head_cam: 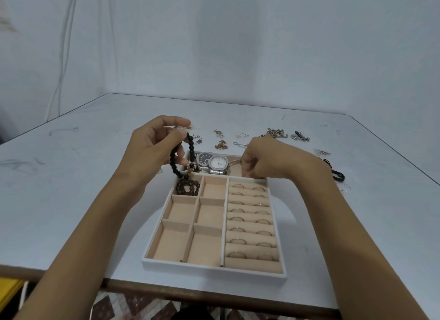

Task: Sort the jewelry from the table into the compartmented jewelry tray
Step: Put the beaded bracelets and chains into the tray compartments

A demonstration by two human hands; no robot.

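Black bracelet (192,150) of round beads

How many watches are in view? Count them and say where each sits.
2. The dark-faced watch and the white-faced watch lie side by side in the tray, in its far compartment, white-faced to the right. The left hand and right hand may hide others.

I log the tray (209,271) on the table (71,176), at its near edge: rings (238,254) in the right column, two watches (213,163) in the rear section. Loose chains (275,133) lie behind the tray.
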